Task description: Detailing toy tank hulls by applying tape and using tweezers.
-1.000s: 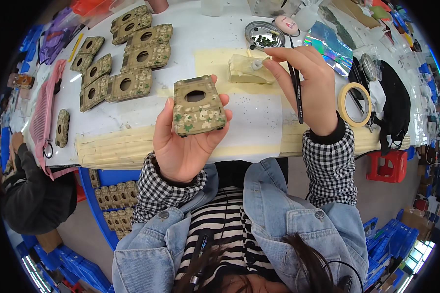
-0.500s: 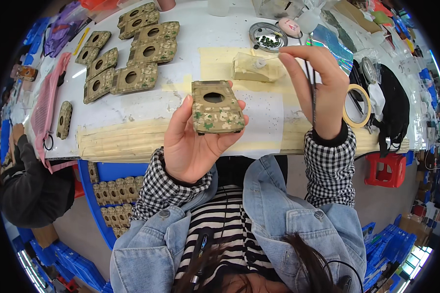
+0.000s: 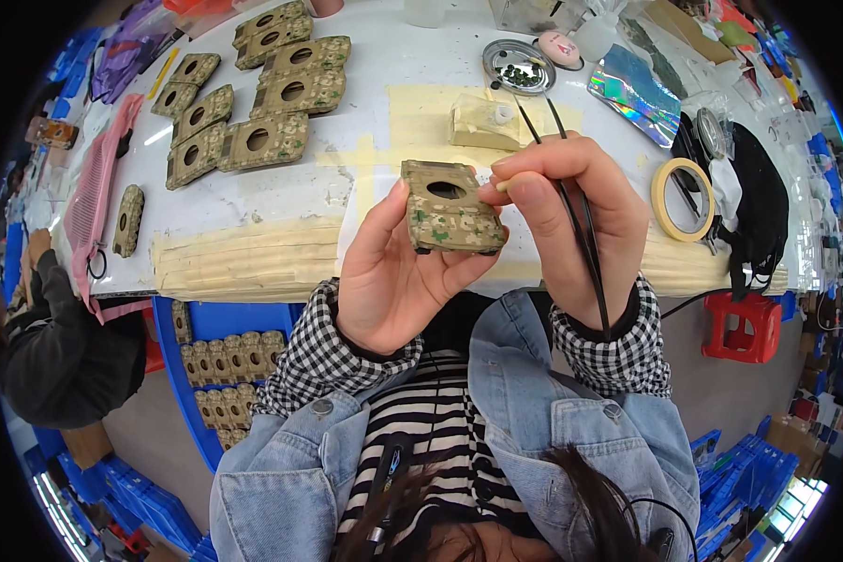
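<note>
My left hand (image 3: 398, 272) holds a camouflage toy tank hull (image 3: 454, 221) up over the near table edge, fingers beneath it and thumb on its left side. A round hole opens in the hull's top. My right hand (image 3: 585, 211) is closed beside the hull's right edge. Between its thumb and forefinger is a small pale tip (image 3: 502, 185) of something, mostly hidden by the fingers. Black tweezers (image 3: 594, 262) also lie in that hand, their two points sticking out away from me. Ahead sits a tape-wrapped block (image 3: 482, 131) with a small clear cup (image 3: 504, 113) on it.
More camouflage hulls (image 3: 262, 140) stand at the far left, with one on its side (image 3: 129, 220). A round dish (image 3: 518, 67) holds small dark green bits. A tape roll (image 3: 682, 199) lies at right. Below the table, a blue tray (image 3: 170, 361) holds several hulls. Another person (image 3: 66, 347) sits at left.
My right hand has come down and left to the hull's edge, and the tweezers now tilt across it. My left hand has moved slightly right with the hull.
</note>
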`<state>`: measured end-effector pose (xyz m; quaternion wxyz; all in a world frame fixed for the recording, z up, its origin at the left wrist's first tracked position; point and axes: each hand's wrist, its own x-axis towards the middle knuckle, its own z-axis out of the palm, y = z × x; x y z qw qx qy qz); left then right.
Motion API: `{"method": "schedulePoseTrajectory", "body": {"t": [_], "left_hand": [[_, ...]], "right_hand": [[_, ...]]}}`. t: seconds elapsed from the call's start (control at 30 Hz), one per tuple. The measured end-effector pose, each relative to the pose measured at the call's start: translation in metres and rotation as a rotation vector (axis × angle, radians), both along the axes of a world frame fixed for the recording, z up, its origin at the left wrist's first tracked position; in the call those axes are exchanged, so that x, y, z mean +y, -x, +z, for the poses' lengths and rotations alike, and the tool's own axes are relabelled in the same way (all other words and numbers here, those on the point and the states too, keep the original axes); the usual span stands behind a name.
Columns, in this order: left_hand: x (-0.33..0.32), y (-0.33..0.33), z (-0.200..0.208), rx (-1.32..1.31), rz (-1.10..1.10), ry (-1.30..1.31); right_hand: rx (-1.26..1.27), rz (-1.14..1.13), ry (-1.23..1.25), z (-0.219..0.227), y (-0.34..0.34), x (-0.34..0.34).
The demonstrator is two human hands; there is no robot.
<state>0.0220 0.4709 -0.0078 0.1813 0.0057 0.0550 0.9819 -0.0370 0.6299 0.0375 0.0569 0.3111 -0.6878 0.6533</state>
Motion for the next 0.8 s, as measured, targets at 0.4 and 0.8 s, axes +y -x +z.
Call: {"method": "schedulePoseTrajectory", "body": {"t": [0.4,0.8], "left_hand": [[-0.0009,0.0002,-0.001,-0.001,-0.007,0.01],[-0.0029,0.0007,-0.0046,0.013,-0.008,-0.006]], "right_hand": [[0.021,0.0,-0.014,-0.0026,0.0017,-0.0016],[0.002,0.002,-0.01,-0.0011,0.0018,-0.0045]]}}
